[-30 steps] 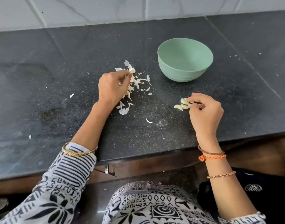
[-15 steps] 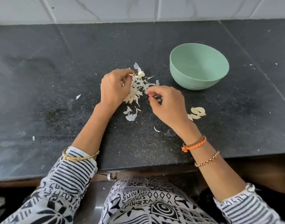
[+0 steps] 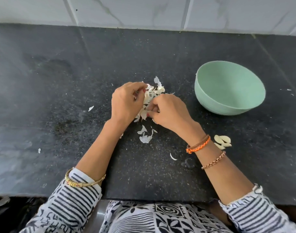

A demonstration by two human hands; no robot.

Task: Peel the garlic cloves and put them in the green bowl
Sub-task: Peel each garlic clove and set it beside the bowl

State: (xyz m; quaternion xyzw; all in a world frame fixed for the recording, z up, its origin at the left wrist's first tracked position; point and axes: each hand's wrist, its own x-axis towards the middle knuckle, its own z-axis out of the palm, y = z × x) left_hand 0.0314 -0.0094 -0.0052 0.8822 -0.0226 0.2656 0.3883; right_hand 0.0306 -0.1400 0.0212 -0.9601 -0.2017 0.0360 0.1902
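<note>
While both hands work in the heap of papery garlic skins [image 3: 151, 98] at the centre of the frame, the peeled garlic cloves [image 3: 222, 142] lie apart on the dark desk [image 3: 60, 81], at lower right, just past the right wrist. The green bowl [image 3: 227, 88] stands at right of centre, above the cloves, and what shows of its inside holds nothing.

The left hand [image 3: 125, 103] has its fingers curled, with the tips in the upper part of the heap; it seems to grip skins or what remains of the bulb, though exactly what it holds is hidden. The right hand [image 3: 169, 111] pinches something pale at the lower edge of the heap between thumb and fingertips; whether that is a clove or only skin I cannot tell.

The chief risk, as I judge it, is sorting by feel in a pile where cloves and skins are nearly the same colour: an unpeeled clove may be passed over, or a scrap of skin may cling to a clove and go on into the bowl. The cloves on the desk are close to the right forearm, so a careless sweep of that arm could knock them toward the desk's near edge. Loose skins already lie scattered below and left of the heap; being light, they could drift further or stick to the fingers. The bowl also sits near enough to the right hand to be nudged.
</note>
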